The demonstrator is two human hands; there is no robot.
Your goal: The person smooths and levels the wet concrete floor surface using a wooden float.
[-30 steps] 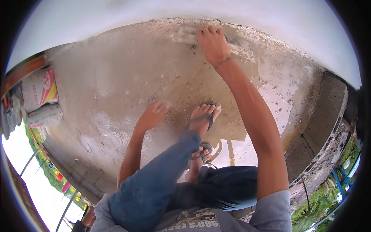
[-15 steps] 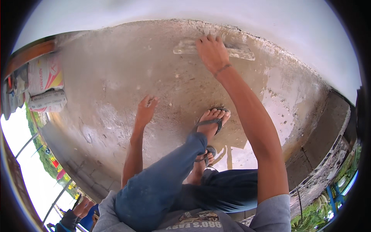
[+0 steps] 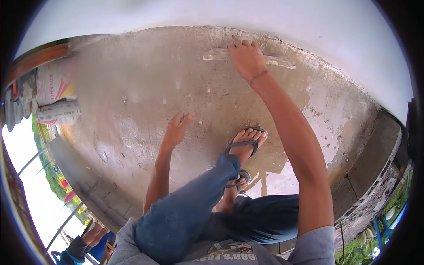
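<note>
Floor (image 3: 150, 79) had a long flat tool (image 3: 215, 54) lying left to right near its far edge, gripped by the right hand (image 3: 248, 61), the loosely parted left hand (image 3: 178, 127) well back.

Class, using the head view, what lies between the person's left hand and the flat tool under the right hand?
In the head view, only rough, speckled floor lies between the left hand and the flat tool.

The right hand (image 3: 247, 60) hides the middle of the flat tool (image 3: 216, 55); the shirt (image 3: 216, 254) is cropped below.
</note>
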